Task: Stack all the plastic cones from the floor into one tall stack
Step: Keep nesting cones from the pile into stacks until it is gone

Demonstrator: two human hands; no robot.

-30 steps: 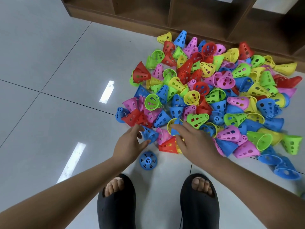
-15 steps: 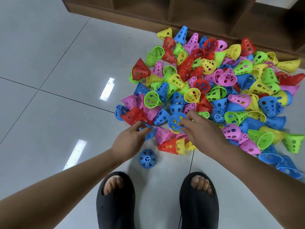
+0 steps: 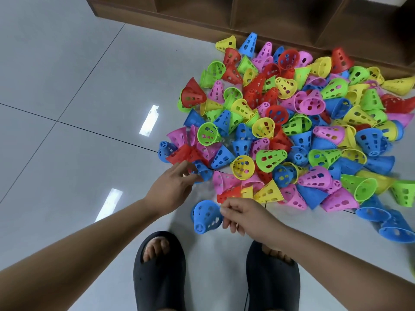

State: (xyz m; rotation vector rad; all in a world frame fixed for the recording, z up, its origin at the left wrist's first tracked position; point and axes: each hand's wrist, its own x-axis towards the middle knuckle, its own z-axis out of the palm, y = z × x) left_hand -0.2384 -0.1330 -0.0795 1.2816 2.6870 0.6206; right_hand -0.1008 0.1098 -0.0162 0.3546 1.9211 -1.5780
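Two blue cones matter, one at each hand. The right hand [image 3: 244, 217] pinches a blue cone [image 3: 207, 217] by its rim between thumb and fingertips, the other fingers loosely curled. That cone sits just off the hand's thumb side, low over the floor [image 3: 67, 131]. Its long axis is tilted, with the wide mouth up at the fingers and the capped tip pointing down and away from them. Whether the tip rests on the floor, or whether another cone is nested inside, I cannot tell.

The left hand [image 3: 173, 189] reaches further forward, its thumb and fingers closing round a second cone [image 3: 203, 172] at the pile's [image 3: 292, 131] near edge. This one lies on its side just past the fingertips, touching red and pink neighbours.

No tall stack shows yet, so the job looks barely begun. The coming move probably turns on the axes — one cone's mouth has to face the other's tip before they nest. The second cone lies ahead of the right hand's fingertips and near them, but at a different slant. The left hand is the nearer one to the pile.
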